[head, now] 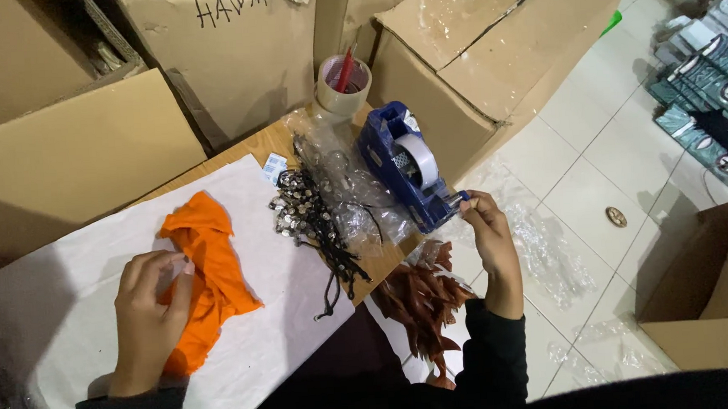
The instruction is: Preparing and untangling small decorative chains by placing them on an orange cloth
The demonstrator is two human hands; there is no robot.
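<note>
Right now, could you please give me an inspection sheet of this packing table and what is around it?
Surface: wooden table, mostly covered by a white paper sheet.
Job's things: orange cloth bunched on the paper; blue tape dispenser at the table's edge.
Clutter: dark beaded strings, clear plastic bags, tape roll holding a red pen, brown feathery bundle below the edge.
Grippers: left hand rests flat on the cloth; right hand pinches at the dispenser's front end.
Cables: nothing seen.
Surroundings: cardboard boxes behind and right, tiled floor with plastic wrap.
</note>
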